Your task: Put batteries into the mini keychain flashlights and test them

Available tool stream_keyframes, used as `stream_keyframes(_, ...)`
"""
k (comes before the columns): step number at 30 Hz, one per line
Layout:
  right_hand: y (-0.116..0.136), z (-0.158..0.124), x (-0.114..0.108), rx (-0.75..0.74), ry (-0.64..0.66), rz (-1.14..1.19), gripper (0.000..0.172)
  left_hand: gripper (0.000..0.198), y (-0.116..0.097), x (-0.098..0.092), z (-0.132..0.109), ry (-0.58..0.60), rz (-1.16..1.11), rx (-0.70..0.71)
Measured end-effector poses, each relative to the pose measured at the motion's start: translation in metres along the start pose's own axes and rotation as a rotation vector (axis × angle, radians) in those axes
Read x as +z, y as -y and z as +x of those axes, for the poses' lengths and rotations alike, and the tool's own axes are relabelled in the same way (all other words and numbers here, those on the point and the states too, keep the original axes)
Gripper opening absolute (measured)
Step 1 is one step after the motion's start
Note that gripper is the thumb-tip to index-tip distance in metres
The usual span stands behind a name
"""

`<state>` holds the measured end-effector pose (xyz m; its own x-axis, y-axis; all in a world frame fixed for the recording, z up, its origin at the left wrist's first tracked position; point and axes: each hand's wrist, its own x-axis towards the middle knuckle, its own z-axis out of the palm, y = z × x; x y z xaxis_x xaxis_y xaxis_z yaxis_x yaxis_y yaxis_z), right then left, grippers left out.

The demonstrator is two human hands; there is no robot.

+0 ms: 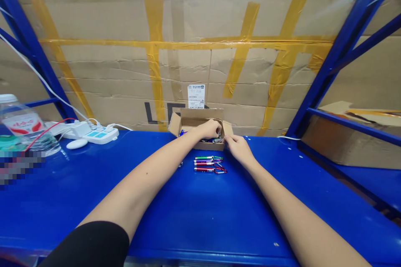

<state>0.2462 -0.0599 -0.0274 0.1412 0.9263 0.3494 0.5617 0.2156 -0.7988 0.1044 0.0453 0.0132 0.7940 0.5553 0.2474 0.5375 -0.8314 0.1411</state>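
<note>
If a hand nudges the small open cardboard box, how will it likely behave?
The box looks small and thin-walled, so probably light; it would likely slide on the smooth blue shelf. Its open flaps seem floppy, a poor grip.

Bright overhead light, sharp centre, wide-angle bending at edges, pixelated patch left

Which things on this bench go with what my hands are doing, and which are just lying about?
In use: small cardboard box, left hand inside it, right hand at its front edge, coloured clip-on gadgets lined up before it.
Lying about: white power strip, white oval object, water bottle, taped cardboard sheet behind.
</note>
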Motion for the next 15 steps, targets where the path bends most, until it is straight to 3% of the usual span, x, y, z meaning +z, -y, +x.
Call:
stream_keyframes(10, 0.001, -0.001, 0.000, 0.001, 0.006, -0.001, 0.032, 0.016, 0.001, 0.011, 0.004, -0.028, -0.044, 0.075)
stream_keyframes(12, 0.001, 0.000, 0.000, 0.014, 0.009, 0.001, 0.033, 0.018, 0.001, 0.004, 0.002, -0.060, -0.074, 0.075)
stream_keyframes(15, 0.000, 0.000, -0.002, 0.030, -0.004, 0.004, 0.036, 0.019, -0.004, -0.021, -0.011, -0.134, -0.111, 0.012)
